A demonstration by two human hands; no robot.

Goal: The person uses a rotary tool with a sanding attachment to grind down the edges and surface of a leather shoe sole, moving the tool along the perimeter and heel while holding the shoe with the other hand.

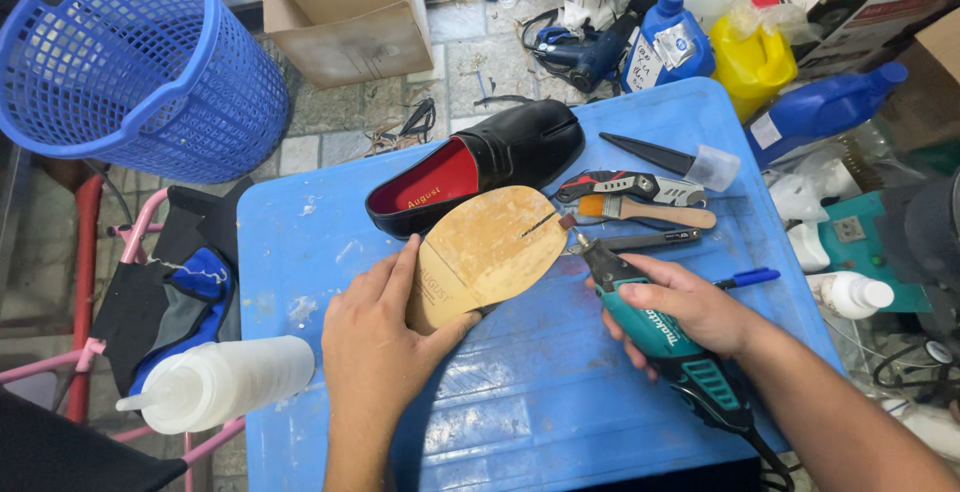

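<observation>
We are working over a blue plastic surface (560, 392), looking down at both hands. Our left hand (380, 337) is pinning a tan shoe sole (487, 252) flat near the middle of the surface, just in front of a black loafer (500, 157) with a red lining; the fingers are spread wide across the narrow heel end, thumb to one side, so the broad front part is lying bare and is not sliding. Our right hand (690, 307) is gripping a teal rotary tool (655, 327), fingers closed fully around its body, much as one holds a thick pen, which is giving fine control of the tip. The small bit is sitting at the right edge of the sole, just touching or nearly so; we cannot tell which. A short dark slit is showing in the sole near that edge. Beyond the tool are lying a folding knife (630, 187), a small brush (645, 210) and a blue pen (745, 278), all within reach of the right hand. A white squeeze bottle (225, 382) is lying on its side at the left corner. A blue basket (130, 62) and a cardboard box (345, 12) are standing on the floor behind, well apart from the work.
</observation>
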